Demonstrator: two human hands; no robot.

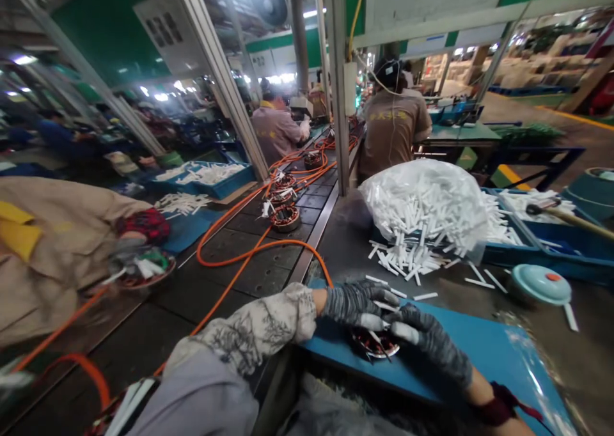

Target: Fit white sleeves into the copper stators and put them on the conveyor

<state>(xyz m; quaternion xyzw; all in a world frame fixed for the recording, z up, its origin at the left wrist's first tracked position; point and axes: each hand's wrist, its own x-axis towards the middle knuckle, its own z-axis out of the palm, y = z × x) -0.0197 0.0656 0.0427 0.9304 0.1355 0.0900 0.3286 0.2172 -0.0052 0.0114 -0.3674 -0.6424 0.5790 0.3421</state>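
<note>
A stator with copper windings [375,344] sits on a blue work mat [455,346] in front of me. My left hand [357,303], in a grey knit glove with white-covered fingertips, reaches over its far left side with fingers bent. From the right, my right hand [432,339], gloved alike, brings its fingertips to meet the left ones above the rim. Both hands look pinched together at the windings. Whatever is between the fingertips is too small to make out. A thin pale strip stands inside the ring, and the gloves hide the stator's far side.
White tubes spill from a clear bag [426,199] past the mat, near a round light-blue lidded container [541,284]. Orange cable [249,254] winds along the line of dark plates, among more stators [284,218]. A co-worker's gloved hand [132,247] handles another stator at left.
</note>
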